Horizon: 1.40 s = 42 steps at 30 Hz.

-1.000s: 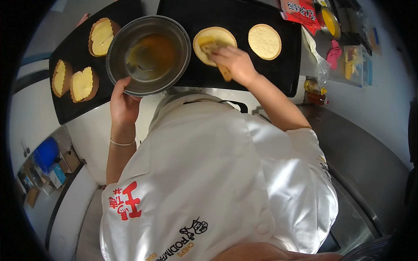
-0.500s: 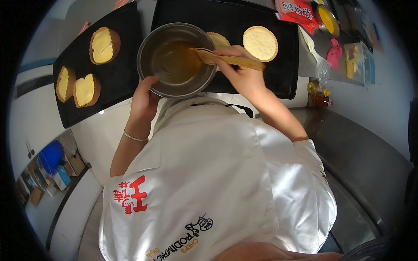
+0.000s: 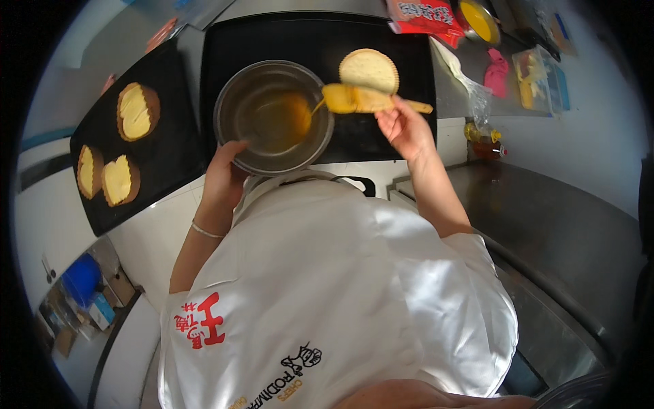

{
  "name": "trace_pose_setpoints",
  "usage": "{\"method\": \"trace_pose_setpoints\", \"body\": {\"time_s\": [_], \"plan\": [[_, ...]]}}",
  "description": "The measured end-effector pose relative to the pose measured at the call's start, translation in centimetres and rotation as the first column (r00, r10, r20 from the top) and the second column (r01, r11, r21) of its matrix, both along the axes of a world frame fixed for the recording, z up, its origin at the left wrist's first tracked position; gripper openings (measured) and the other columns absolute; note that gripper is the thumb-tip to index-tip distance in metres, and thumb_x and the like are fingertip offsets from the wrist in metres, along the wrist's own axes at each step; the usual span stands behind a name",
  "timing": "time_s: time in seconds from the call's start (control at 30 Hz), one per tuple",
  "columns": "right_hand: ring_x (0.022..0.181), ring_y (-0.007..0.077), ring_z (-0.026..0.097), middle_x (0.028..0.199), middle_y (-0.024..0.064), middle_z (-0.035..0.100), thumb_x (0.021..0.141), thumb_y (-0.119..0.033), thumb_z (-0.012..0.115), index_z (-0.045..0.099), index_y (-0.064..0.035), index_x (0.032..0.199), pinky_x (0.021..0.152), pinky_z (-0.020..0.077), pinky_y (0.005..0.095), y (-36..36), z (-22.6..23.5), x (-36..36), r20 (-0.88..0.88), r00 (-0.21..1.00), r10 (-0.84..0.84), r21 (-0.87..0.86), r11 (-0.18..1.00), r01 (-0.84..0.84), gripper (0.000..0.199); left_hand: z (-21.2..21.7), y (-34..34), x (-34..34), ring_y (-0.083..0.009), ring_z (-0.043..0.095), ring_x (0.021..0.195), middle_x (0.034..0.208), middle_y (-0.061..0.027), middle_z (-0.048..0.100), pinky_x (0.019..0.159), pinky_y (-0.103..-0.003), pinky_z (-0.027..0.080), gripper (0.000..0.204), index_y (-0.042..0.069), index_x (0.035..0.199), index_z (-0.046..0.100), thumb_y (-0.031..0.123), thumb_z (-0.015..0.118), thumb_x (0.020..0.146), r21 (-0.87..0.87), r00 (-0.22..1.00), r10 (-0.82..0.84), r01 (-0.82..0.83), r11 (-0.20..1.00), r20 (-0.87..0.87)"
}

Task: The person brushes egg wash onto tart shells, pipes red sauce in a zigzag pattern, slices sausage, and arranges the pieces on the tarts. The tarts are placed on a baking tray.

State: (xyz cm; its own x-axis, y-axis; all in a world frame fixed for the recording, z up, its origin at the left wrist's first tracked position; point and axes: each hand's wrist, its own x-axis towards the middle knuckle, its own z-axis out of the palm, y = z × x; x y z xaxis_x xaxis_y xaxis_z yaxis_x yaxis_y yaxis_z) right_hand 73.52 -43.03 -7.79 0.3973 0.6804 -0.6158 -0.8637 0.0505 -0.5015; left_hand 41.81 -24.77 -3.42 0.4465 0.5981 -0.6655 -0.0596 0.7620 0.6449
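My left hand (image 3: 227,170) grips the near-left rim of a round metal bowl (image 3: 228,112), its thumb over the edge. A pool of amber-yellow liquid (image 3: 294,117) lies in the bowl, which I hold over a black baking tray (image 3: 272,34). Between the fingers of my right hand (image 3: 407,129) is a flat wooden pastry brush (image 3: 371,100), held nearly level. Its yellow-coated end points left, just past the bowl's right rim, and a strand of liquid runs from it into the bowl. Behind the brush lies a round pale pastry (image 3: 368,67) with a crimped edge.
A second black tray (image 3: 174,102) at left bears three pastries with yellow tops (image 3: 135,112). At the back right are a red packet (image 3: 426,20), a pan of yellow liquid (image 3: 479,22), a piping bag (image 3: 463,78), a pink cloth (image 3: 496,71) and a plastic container (image 3: 533,78).
The brush has come up out of the bowl and moved right, dripping liquid. The bowl now hides the second pale pastry that showed beside it. The whole view has shifted somewhat.
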Motion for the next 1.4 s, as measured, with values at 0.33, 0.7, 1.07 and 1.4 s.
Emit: {"method": "trace_pose_setpoints", "body": {"time_s": [0.33,0.7,1.07,1.4], "plan": [[0.063,0.0179,0.067,0.087,0.0134,0.067,0.090,-0.007,0.065,0.063,0.0031,0.103,0.057,0.0571,0.0263,5.1,-3.9,7.2,0.646,0.760,-0.074,-0.122,0.973,0.198,0.017,0.3,1.0,-0.2,-0.0167,0.062,0.092,0.100,-0.0049,0.066,0.081,-0.033,0.049,0.018,0.005,0.104,0.060,0.015,0.057,0.089,0.025,0.999,0.012,-0.013,1.000,0.041],[0.092,0.0253,0.066,0.098,0.0073,0.069,0.079,-0.003,0.068,0.072,-0.0109,0.099,0.083,0.0528,0.0323,4.8,-1.4,5.7,0.895,-0.416,0.163,-0.205,0.977,-0.059,0.022,1.9,1.2,-0.5,-0.0221,0.061,0.105,0.111,-0.0108,0.064,0.094,-0.037,0.048,0.018,0.002,0.103,0.059,0.013,0.055,0.090,0.021,0.981,0.136,-0.140,0.990,0.137],[0.095,0.0276,0.063,0.104,0.0062,0.068,0.070,-0.001,0.069,0.071,-0.0100,0.097,0.082,0.0527,0.0355,0.1,4.5,5.7,0.776,-0.589,0.225,-0.463,0.838,-0.289,0.028,1.3,1.7,-1.7,-0.0163,0.064,0.095,0.102,-0.0071,0.068,0.084,-0.031,0.050,0.016,0.002,0.101,0.062,0.011,0.055,0.090,0.032,0.977,0.122,-0.130,0.991,0.174],[0.090,0.0279,0.065,0.100,0.0067,0.068,0.079,-0.006,0.072,0.071,-0.0104,0.099,0.078,0.0535,0.0327,-2.5,2.3,6.1,0.880,-0.396,0.263,-0.404,0.852,-0.333,0.021,2.0,1.9,-1.9,-0.0166,0.064,0.094,0.100,-0.0063,0.068,0.084,-0.031,0.050,0.013,0.003,0.097,0.063,0.010,0.057,0.089,0.047,0.975,0.154,-0.163,0.986,0.160]]}}
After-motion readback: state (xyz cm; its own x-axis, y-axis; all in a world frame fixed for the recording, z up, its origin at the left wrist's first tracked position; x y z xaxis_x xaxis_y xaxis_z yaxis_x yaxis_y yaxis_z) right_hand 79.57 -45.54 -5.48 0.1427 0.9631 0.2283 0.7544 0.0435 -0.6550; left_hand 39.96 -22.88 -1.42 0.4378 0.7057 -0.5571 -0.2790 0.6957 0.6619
